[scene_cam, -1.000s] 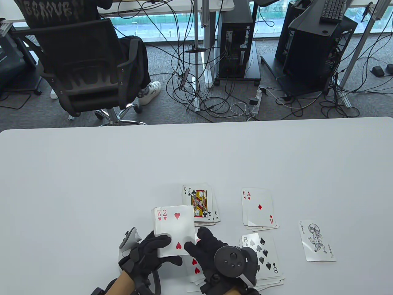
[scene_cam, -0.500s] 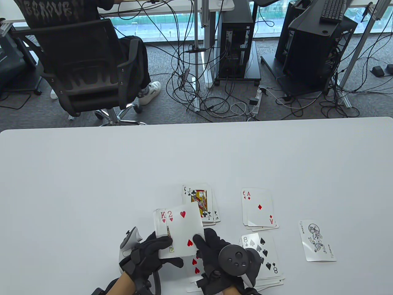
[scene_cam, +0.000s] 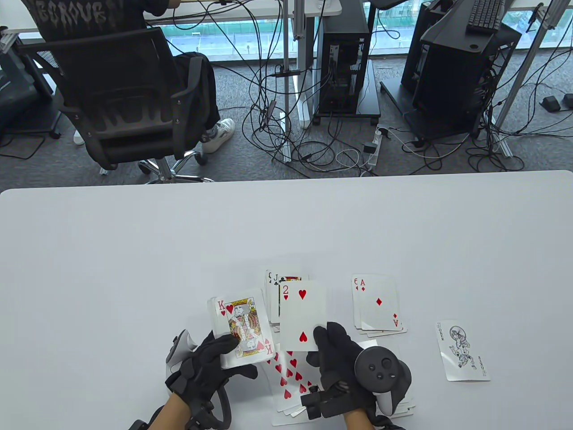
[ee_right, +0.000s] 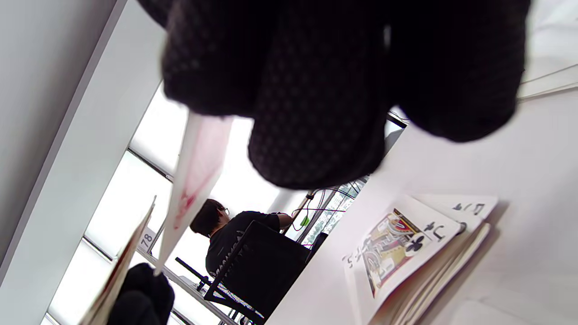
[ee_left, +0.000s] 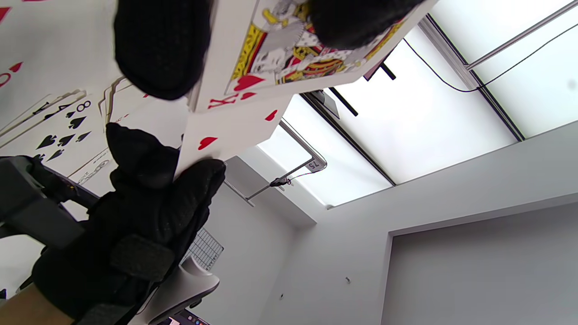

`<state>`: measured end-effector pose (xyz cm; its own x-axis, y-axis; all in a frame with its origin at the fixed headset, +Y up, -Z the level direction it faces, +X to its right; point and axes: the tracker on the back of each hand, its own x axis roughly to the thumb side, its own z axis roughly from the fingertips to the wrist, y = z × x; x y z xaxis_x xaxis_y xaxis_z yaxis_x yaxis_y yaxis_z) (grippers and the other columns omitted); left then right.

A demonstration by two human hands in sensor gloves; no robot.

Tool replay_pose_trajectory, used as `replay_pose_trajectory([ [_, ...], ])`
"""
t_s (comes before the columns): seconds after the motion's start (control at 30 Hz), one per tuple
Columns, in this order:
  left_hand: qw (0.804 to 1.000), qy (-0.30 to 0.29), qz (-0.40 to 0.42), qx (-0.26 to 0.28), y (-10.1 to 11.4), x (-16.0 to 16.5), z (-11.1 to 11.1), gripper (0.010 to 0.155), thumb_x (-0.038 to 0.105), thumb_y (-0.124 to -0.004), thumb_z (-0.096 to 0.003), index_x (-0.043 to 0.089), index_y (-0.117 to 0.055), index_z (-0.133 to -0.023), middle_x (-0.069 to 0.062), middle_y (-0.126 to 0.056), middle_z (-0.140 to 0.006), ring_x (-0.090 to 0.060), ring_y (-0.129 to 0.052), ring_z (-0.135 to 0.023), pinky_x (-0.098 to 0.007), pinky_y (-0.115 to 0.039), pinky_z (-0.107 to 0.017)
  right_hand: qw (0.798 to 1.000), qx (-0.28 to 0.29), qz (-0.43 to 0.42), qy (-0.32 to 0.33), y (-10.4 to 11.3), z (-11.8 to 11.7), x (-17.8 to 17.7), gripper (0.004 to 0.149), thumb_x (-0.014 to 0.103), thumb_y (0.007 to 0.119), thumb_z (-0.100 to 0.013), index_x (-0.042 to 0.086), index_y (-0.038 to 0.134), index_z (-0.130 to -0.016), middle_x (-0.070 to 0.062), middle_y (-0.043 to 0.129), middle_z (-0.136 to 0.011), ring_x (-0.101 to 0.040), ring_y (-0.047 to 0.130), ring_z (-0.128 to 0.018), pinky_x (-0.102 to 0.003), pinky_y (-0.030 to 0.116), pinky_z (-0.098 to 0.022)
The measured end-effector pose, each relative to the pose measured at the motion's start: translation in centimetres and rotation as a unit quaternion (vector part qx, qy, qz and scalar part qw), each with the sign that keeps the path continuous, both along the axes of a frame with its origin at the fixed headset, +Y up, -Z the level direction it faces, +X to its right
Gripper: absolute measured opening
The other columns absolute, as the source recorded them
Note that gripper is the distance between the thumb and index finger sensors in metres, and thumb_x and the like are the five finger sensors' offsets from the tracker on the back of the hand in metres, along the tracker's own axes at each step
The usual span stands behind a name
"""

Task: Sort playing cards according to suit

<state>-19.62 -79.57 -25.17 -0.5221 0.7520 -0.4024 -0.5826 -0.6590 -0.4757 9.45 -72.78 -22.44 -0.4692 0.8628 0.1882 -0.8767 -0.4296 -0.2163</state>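
Your right hand (scene_cam: 340,358) pinches the 2 of hearts (scene_cam: 302,316) by its near edge, thumb on the face, card lifted clear and hanging over the club pile (scene_cam: 277,277). Your left hand (scene_cam: 210,363) grips the deck (scene_cam: 241,324) with fingers curled around it, the king of hearts showing on top. The heart pile (scene_cam: 288,380) lies on the table (scene_cam: 134,251) between your wrists, partly under the right hand.

Risks, as judged:
- The pinch sits only at one edge of the 2. A quick swing could let the card swivel or slip and land on the clubs, which is the wrong suit.
- The heart pile is already fanned loosely. Dropping the 2 from height, or brushing the pile with your palm, could scatter it into the spade pile (scene_cam: 405,405) just beside it.
- The deck is tilted; a slack grip could let the king slide off.

Change since one second ago: the 2 then lay on top of the deck with both hands on it. It is now separated and carried right, the king is exposed, and the deck has shifted slightly left.
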Motion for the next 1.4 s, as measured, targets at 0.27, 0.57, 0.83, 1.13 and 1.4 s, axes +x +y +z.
replay_pose_trajectory([
  [0.27,0.999,0.030,0.014,-0.002,0.2,-1.0,-0.3,0.049,0.039,-0.065,-0.0616,0.035,-0.045,-0.106,0.005,-0.060,-0.111,-0.028,-0.076,-0.097,-0.040,-0.084,-0.055,0.974,-0.170,0.096,0.112,-1.2,-0.4,-1.7,0.039,0.022,0.067,-0.052,-0.013,0.077,-0.067,-0.003,0.093,-0.028,-0.019,0.100,-0.019,-0.042,0.088,-0.019],
  [0.57,0.999,0.037,0.010,-0.009,0.2,-1.2,-0.3,0.049,0.040,-0.064,-0.0619,0.034,-0.044,-0.107,0.005,-0.059,-0.111,-0.028,-0.076,-0.097,-0.040,-0.084,-0.055,0.851,-0.305,0.407,0.128,-4.0,-0.1,-5.6,0.045,0.029,0.069,-0.053,-0.014,0.080,-0.062,-0.001,0.093,-0.021,-0.018,0.100,-0.012,-0.041,0.088,-0.014],
  [0.83,0.999,0.035,0.002,-0.014,0.1,-1.1,-0.2,0.050,0.040,-0.064,-0.0619,0.034,-0.044,-0.107,0.005,-0.059,-0.111,-0.028,-0.075,-0.097,-0.040,-0.084,-0.055,0.784,-0.278,0.543,0.116,-4.0,0.3,-8.1,0.047,0.033,0.069,-0.053,-0.011,0.080,-0.060,-0.001,0.093,-0.021,-0.018,0.099,-0.013,-0.042,0.088,-0.016],
  [1.13,0.999,0.028,-0.007,-0.022,0.0,-0.9,0.0,0.050,0.040,-0.064,-0.0618,0.034,-0.044,-0.107,0.004,-0.059,-0.111,-0.028,-0.075,-0.097,-0.040,-0.084,-0.055,0.812,-0.285,0.496,0.120,-3.5,0.1,-7.1,0.048,0.034,0.070,-0.053,-0.012,0.080,-0.063,-0.002,0.093,-0.024,-0.020,0.099,-0.016,-0.043,0.088,-0.018],
  [1.4,1.000,-0.003,-0.024,-0.018,-0.1,0.2,0.3,0.051,0.038,-0.063,-0.0616,0.034,-0.041,-0.107,0.004,-0.055,-0.113,-0.030,-0.071,-0.100,-0.042,-0.081,-0.058,0.952,-0.065,0.286,0.092,0.1,0.7,-4.7,0.050,0.032,0.066,-0.054,-0.014,0.076,-0.071,-0.007,0.094,-0.033,-0.026,0.100,-0.026,-0.047,0.086,-0.025],
])
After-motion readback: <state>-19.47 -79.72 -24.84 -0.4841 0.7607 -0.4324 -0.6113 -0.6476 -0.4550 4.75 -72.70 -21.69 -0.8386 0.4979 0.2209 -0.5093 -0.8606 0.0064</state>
